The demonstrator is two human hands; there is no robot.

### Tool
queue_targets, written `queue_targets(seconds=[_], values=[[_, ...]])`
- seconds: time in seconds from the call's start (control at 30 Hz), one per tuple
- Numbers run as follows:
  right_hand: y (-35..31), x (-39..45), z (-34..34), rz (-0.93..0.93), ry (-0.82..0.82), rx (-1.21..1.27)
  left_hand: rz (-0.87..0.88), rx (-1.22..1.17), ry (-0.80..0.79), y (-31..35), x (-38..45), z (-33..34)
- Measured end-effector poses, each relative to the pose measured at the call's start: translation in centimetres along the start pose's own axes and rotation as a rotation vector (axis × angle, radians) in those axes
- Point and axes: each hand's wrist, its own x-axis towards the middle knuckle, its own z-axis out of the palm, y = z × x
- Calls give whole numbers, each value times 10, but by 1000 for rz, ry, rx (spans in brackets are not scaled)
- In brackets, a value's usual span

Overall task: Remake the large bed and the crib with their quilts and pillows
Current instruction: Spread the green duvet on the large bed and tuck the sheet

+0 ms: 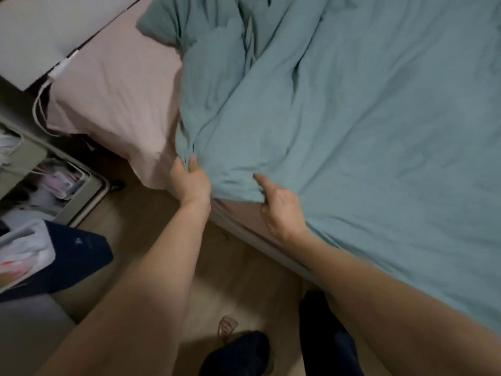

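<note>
Now on the big bed — my left hand [189,180] pinches the teal quilt [352,126] corner, right hand [279,207] grips its edge w/ forefinger out. Next, I reckon: tug it toward the pink pillow [108,104] & flatten the bunched folds.

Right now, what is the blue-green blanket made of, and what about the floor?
The quilt looks like soft matte cloth, maybe cotton: it creases and bunches where the left hand grips it. The right hand holds its edge. The floor looks like pale wood or laminate: smooth, with faint plank grain; the blur leaves it open which.
</note>
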Motion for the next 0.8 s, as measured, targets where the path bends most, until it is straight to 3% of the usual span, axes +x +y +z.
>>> queue_targets(seconds=[0.07,0.1,0.2,0.23,0.3,0.37,0.5,0.67,0.8], values=[[-3,-7,5,-30,184,57,111,13,-10,1,3,-3],[-4,-11,13,-16,190,42,133,74,-10,-6,3,-8],[-5,-11,31,50,-74,-58,106,231,-21,-22,3,-14],[-4,-7,34,22,-72,-48,149,215,6,-25,5,-14],[-3,-3,34,-52,118,32,235,152,65,-23,6,-14],[1,-7,46,-74,164,49,227,193,75,-37,4,-10],[27,-6,82,-17,-190,-96,81,416,-76,-71,-1,-4],[45,20,110,85,-506,-172,-85,610,-211,-82,17,9],[37,34,97,101,-827,-291,-201,791,-446,-85,38,-1]])
